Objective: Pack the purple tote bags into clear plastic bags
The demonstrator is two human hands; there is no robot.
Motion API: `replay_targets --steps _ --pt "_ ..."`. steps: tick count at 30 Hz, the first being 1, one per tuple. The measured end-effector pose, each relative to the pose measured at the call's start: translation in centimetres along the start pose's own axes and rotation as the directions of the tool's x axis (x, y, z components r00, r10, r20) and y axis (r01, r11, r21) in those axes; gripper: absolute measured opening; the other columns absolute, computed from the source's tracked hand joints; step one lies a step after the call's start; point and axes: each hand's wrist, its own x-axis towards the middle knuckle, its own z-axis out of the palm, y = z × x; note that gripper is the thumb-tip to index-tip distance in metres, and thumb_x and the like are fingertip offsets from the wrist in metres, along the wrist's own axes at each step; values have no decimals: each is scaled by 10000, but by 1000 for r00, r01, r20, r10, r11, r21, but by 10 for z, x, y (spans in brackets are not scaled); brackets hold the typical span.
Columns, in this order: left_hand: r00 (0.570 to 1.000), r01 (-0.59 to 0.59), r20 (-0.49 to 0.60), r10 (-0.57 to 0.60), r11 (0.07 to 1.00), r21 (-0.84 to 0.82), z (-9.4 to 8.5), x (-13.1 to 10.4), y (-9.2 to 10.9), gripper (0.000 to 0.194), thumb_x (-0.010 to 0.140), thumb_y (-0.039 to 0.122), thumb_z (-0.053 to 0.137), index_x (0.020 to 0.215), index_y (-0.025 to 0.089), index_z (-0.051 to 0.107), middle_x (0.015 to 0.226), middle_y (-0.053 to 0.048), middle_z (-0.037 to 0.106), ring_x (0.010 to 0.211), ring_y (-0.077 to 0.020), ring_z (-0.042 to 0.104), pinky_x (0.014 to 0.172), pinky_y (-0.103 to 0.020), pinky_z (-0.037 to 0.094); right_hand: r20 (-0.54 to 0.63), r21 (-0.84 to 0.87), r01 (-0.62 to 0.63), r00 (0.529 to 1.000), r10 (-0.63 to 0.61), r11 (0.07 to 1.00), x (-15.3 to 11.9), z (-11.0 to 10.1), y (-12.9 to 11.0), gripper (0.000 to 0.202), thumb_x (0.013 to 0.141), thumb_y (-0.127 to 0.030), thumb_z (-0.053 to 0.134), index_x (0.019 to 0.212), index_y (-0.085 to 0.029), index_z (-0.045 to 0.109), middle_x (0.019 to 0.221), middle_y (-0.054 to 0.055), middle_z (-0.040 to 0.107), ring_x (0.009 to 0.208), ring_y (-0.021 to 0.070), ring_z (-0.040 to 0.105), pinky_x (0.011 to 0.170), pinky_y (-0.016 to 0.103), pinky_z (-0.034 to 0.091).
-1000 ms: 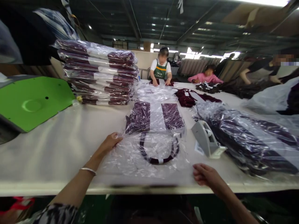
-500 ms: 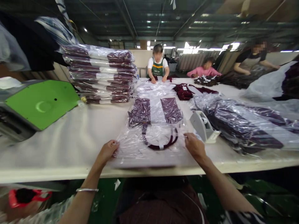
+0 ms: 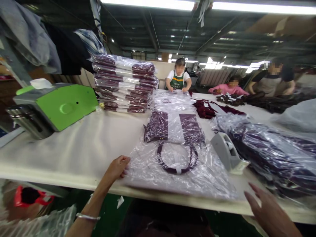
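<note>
Plastic bag (image 3: 150,179) flat near front edge of surface (image 3: 74,144), prob for easy reach. Left hand (image 3: 118,168) curled beside it, can't tell if pinching. Right hand (image 3: 269,207) spread, empty.

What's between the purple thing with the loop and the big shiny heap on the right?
Clear plastic, then what looks like a grey tape dispenser on the table. The head view shows them between the purple bundle and the wrapped heap.

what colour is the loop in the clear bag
The loop is dark maroon with a white band, head view.
</note>
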Motion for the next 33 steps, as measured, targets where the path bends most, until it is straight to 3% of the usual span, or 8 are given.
replay_targets --steps 4,9,15,18,22,27,30,33 --pt "1000 -13 -10 13 1000 11 3 -1 -5 434 686 609 580 787 187 585 577 11 600 425 -138 560 397 -235 436 -87 152 392 920 -383 907 52 3 -146 631 982 -540 404 1458 -143 523 1560 171 475 1460 310 431 1186 515 372" --pt "999 31 -18 -30 999 20 5 -5 -3 429 719 606 544 817 191 585 517 28 579 388 -140 556 375 -227 407 44 136 608 785 -618 782 80 87 -285 658 1026 -517 412 1586 -174 368 1686 116 245 1579 305 132 1259 577 124" --pt "997 72 11 -72 997 -32 -3 -19 -8 529 668 690 536 871 202 562 467 56 524 372 -155 553 355 -234 397 408 64 531 759 -508 845 78 163 -270 706 1010 -551 436 1597 -167 353 1681 121 255 1573 338 137 1246 599 78" --pt "998 65 -4 -65 995 -76 -6 -25 -11 566 663 715 547 879 193 566 595 12 616 449 -172 615 376 -251 444 455 63 502 755 -472 863 81 157 -269 735 1008 -575 414 1607 -156 328 1685 130 237 1572 347 140 1240 607 113" --pt "998 62 7 -62 995 -77 -5 -28 -11 568 646 721 585 857 194 574 688 -23 666 536 -186 643 409 -256 461 287 106 534 791 -540 839 75 142 -301 717 1028 -556 372 1620 -158 296 1703 109 173 1585 312 82 1261 563 84" --pt "994 70 82 -77 994 80 -7 -35 -12 439 730 657 517 677 225 467 555 13 582 497 -159 583 477 -245 433 430 236 567 667 -608 789 58 162 -324 649 1004 -521 469 1572 -209 417 1697 75 210 1582 322 99 1263 562 85" --pt "998 -11 -51 25 967 256 -16 -44 -11 361 857 572 460 782 229 547 676 2 653 626 -179 646 580 -260 474 473 337 497 645 -600 800 63 164 -325 673 974 -527 514 1555 -194 446 1681 98 263 1574 349 127 1251 586 122" --pt "960 -172 -123 251 878 446 -16 -55 -12 299 950 506 458 933 257 623 830 -3 719 753 -186 683 683 -272 510 355 514 379 723 -593 770 73 135 -316 633 974 -490 475 1507 -151 506 1609 146 410 1521 318 309 1236 533 236"
